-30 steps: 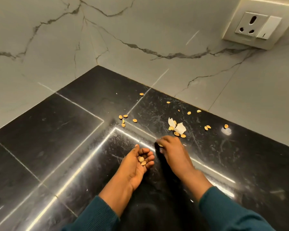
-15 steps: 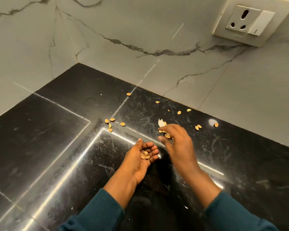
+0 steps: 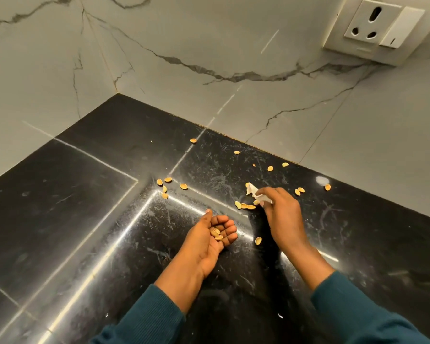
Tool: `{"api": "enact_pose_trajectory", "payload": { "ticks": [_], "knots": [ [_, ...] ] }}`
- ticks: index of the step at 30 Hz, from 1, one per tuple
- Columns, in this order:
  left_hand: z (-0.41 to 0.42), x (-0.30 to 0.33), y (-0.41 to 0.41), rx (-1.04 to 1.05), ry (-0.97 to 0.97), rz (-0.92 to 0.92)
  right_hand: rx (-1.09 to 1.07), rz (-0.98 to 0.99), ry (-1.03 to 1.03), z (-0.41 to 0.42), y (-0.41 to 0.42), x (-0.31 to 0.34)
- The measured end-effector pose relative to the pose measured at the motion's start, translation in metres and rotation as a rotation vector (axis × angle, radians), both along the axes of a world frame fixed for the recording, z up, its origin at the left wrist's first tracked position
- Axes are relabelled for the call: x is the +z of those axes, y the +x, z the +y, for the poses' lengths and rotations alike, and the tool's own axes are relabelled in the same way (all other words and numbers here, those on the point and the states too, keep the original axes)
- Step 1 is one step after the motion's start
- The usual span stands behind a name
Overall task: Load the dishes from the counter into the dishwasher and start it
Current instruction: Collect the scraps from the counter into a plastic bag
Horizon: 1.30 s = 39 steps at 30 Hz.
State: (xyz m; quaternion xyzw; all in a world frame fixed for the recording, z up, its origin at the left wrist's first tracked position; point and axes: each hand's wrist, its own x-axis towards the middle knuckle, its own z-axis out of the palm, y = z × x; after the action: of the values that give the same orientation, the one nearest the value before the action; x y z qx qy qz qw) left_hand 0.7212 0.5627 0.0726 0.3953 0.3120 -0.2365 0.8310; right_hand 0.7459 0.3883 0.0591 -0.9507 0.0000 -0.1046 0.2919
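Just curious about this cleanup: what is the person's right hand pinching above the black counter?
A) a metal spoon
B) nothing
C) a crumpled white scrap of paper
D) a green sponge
C: the right hand pinches a crumpled white scrap of paper among scattered tan shells.

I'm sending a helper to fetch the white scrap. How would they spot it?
On the black counter below the wall socket, find the right hand. Its fingertips pinch the crumpled white scrap, the only white piece among tan shells.
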Motion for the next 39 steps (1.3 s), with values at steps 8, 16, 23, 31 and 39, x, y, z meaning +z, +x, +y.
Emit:
{"api": "enact_pose_trajectory", "payload": {
  "ticks": [8, 16, 23, 31, 39],
  "knots": [
    [-0.021, 0.007, 0.003, -0.034, -0.153, -0.013, 0.333, 0.139, 0.241, 0.026, -0.031, 0.059],
    [-0.007, 0.006, 0.01, 0.101, -0.111, -0.023, 0.1, 0.154, 0.146, 0.011, 0.006, 0.03],
    [0.005, 0.003, 0.01, 0.124, -0.061, -0.021, 0.233, 0.15, -0.228, 0.03, -0.003, -0.011],
    [-0.001, 0.004, 0.004, 0.027, -0.076, 0.0, -0.005, 0.159, 0.015, 0.005, 0.0, 0.0],
    [-0.03, 0.011, -0.001, -0.08, -0.159, -0.026, 0.327, 0.183, 0.182, 0.012, -0.038, 0.067]
  ]
}}
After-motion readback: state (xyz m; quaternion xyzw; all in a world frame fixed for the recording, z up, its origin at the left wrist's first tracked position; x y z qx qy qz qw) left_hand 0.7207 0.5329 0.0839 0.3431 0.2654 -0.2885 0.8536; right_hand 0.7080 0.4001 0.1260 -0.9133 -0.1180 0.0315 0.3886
